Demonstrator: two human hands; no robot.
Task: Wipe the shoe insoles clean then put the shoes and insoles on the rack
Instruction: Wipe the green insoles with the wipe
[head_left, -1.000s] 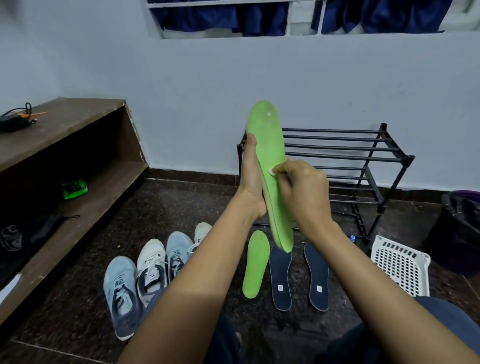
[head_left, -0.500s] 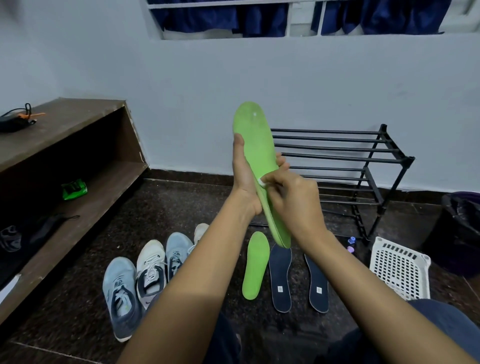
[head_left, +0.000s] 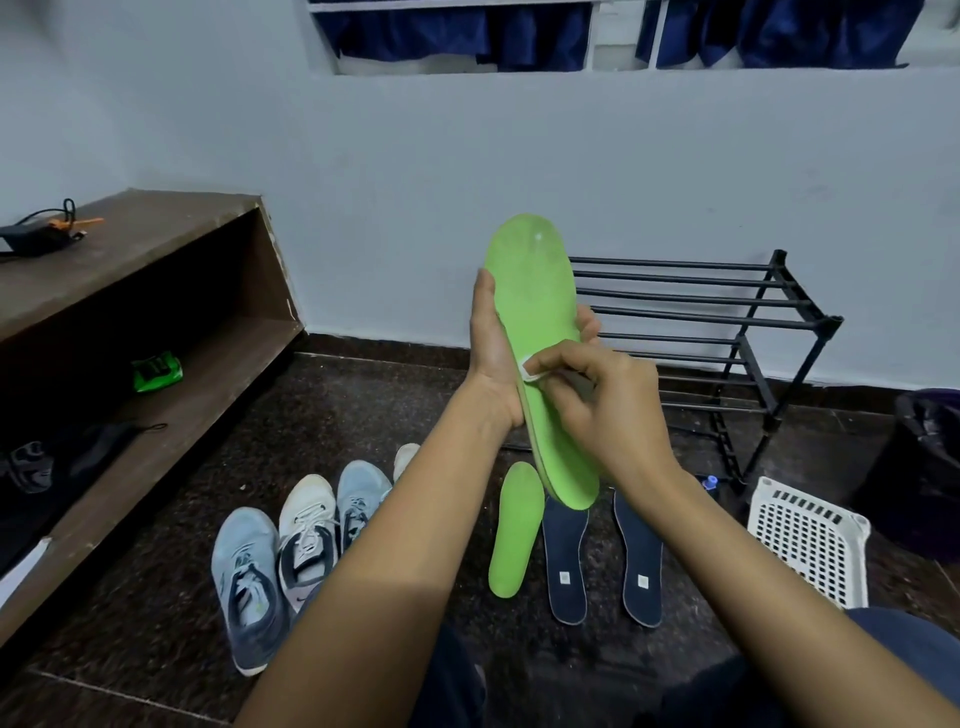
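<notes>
My left hand (head_left: 493, 358) grips a green insole (head_left: 535, 291) upright in front of me, thumb on its left edge and fingertips showing at its right edge. My right hand (head_left: 602, 410) pinches a small white wipe (head_left: 530, 368) against the insole's middle. A second green insole (head_left: 514, 530) and two dark blue insoles (head_left: 565, 566) (head_left: 641, 566) lie on the dark floor below. Several sneakers (head_left: 306, 545) stand in a row to their left. The black metal shoe rack (head_left: 727, 322) stands against the wall behind my hands.
A brown wooden shelf unit (head_left: 156, 322) runs along the left, holding a green packet (head_left: 156, 370) and dark items. A white perforated basket (head_left: 810, 540) sits at the right, beside a dark bin (head_left: 930, 447). My knees fill the bottom edge.
The held insole has turned so more of its flat green face shows, and it sits slightly further left. My right hand with the wipe has moved with it along the middle.
</notes>
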